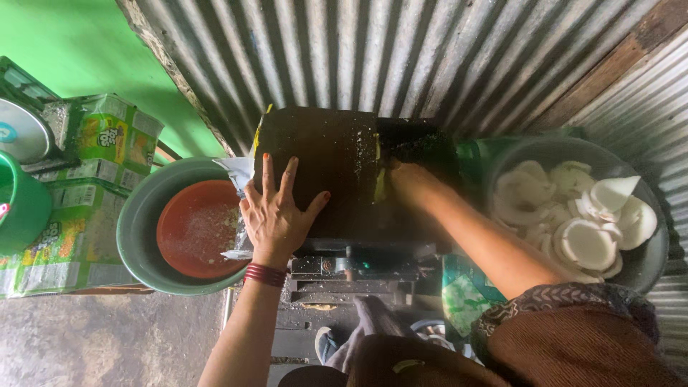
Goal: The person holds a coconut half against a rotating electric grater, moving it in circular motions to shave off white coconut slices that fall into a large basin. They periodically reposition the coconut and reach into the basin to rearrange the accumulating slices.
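My left hand (276, 211) lies flat with fingers spread on the dark top cover of a grating machine (337, 161). My right hand (407, 183) reaches into the machine's opening on its right side; whatever it presses there is hidden in the dark. A grey bowl (648, 269) at the right holds several white coconut pieces (584, 240). At the left a grey-green basin (136, 236) holds a red-brown bowl (197, 229) with fine white shreds inside.
Corrugated metal sheets (401, 57) form the wall behind the machine. Green printed cartons (79, 208) are stacked at the left beside a green cup (18, 208) and a metal lid (21, 132). My sandalled foot (337, 344) rests below on the concrete floor (107, 340).
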A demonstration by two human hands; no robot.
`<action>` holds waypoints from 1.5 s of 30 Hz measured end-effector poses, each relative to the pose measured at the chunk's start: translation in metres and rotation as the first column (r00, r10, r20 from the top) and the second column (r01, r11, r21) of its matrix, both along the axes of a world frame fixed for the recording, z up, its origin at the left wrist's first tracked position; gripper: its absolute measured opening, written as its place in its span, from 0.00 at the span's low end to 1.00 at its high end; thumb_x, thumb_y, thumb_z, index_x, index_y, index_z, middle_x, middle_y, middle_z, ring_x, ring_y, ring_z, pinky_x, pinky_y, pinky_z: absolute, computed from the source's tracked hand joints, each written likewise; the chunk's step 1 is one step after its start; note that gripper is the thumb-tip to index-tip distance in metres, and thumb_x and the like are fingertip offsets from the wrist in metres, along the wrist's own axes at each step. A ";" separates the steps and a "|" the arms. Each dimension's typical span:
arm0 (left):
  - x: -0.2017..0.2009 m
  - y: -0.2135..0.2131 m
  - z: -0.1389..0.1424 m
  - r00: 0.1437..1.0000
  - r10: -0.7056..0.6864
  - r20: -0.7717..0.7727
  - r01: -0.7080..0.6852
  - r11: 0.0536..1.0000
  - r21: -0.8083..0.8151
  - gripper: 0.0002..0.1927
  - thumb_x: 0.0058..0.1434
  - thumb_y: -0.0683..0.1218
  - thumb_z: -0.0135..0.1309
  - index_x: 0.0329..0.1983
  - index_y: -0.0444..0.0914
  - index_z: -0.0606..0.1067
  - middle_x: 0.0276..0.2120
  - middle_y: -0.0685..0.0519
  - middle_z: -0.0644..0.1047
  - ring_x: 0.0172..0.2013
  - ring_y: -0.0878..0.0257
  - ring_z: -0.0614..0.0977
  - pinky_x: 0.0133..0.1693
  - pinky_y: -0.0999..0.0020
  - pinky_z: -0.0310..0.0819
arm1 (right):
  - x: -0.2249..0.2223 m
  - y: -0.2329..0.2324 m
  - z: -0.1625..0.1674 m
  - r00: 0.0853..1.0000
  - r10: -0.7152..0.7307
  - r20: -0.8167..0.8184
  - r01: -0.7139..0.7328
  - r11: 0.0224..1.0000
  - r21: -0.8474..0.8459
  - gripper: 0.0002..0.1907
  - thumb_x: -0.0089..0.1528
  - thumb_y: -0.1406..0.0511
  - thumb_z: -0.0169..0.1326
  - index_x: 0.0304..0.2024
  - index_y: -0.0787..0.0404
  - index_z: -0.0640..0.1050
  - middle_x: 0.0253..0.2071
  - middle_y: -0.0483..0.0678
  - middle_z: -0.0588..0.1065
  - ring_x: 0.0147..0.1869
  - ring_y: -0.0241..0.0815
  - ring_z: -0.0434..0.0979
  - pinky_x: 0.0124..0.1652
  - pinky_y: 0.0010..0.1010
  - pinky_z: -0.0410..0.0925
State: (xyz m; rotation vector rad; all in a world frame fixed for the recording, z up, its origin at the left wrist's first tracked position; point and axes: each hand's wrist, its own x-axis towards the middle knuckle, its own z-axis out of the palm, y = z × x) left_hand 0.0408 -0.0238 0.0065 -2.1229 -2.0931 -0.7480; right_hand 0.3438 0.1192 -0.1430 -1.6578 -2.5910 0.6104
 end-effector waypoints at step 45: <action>-0.002 0.002 -0.006 1.000 0.002 -0.012 -0.001 1.000 0.012 0.44 0.54 0.74 0.58 0.70 0.50 0.68 0.71 0.41 0.62 0.59 0.37 0.69 0.55 0.41 0.67 | -0.022 0.004 0.006 0.977 0.135 0.166 -0.140 0.990 0.020 0.08 0.57 0.70 0.55 0.36 0.64 0.83 0.37 0.58 0.80 0.41 0.55 0.82 0.41 0.43 0.75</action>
